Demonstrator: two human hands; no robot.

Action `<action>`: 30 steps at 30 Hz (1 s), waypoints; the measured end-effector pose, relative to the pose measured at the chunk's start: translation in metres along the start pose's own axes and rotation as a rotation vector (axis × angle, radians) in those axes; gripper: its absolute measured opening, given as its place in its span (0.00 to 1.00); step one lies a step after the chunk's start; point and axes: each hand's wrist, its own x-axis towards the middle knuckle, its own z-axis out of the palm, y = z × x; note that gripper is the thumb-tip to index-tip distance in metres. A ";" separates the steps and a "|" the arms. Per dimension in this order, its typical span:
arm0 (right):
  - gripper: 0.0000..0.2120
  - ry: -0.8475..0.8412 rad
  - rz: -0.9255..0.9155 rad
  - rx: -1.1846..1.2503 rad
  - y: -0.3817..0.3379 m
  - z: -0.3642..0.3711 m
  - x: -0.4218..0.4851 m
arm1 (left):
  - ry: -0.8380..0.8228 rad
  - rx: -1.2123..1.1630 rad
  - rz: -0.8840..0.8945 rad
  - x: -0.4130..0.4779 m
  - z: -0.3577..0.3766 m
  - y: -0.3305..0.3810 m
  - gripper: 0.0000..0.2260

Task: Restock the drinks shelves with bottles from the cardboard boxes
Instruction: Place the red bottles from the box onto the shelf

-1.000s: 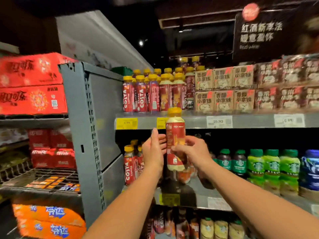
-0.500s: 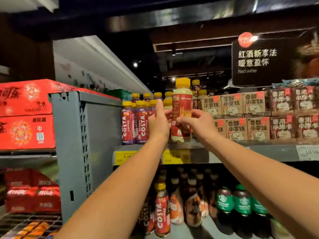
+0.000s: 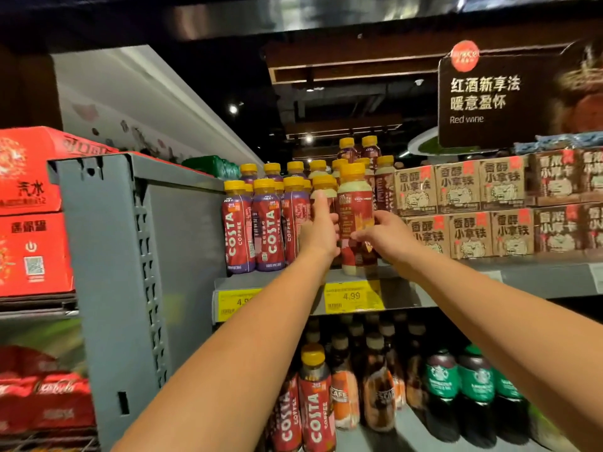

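A coffee bottle (image 3: 354, 203) with a yellow cap and a red and cream label stands upright at the front edge of the upper grey shelf (image 3: 424, 285). My right hand (image 3: 383, 233) grips its right side low down. My left hand (image 3: 321, 230) holds its left side, one finger pointing up along the neighbouring bottle. To the left stands a row of purple and red Costa bottles (image 3: 266, 226) with yellow caps; more bottles stand behind. No cardboard box of bottles is in view.
Brown latte cartons (image 3: 470, 207) fill the shelf to the right. A grey upright panel (image 3: 111, 256) bounds the shelf on the left, red cola cases (image 3: 29, 203) beyond it. The lower shelf holds Costa bottles (image 3: 315, 402) and green-labelled bottles (image 3: 443, 380).
Both hands have lifted the bottle from the lower shelf's height up to the upper shelf and brought it down onto its front edge. The camera has tilted upward.
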 end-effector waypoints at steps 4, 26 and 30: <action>0.20 0.066 0.036 -0.035 0.000 -0.001 0.001 | -0.032 0.060 -0.028 -0.004 -0.002 0.000 0.33; 0.15 0.005 -0.049 -0.765 -0.010 -0.049 -0.102 | 0.064 0.741 0.136 -0.119 -0.001 0.000 0.13; 0.10 -0.196 -0.045 -0.970 0.005 -0.073 -0.172 | 0.013 1.221 0.042 -0.196 0.009 -0.020 0.13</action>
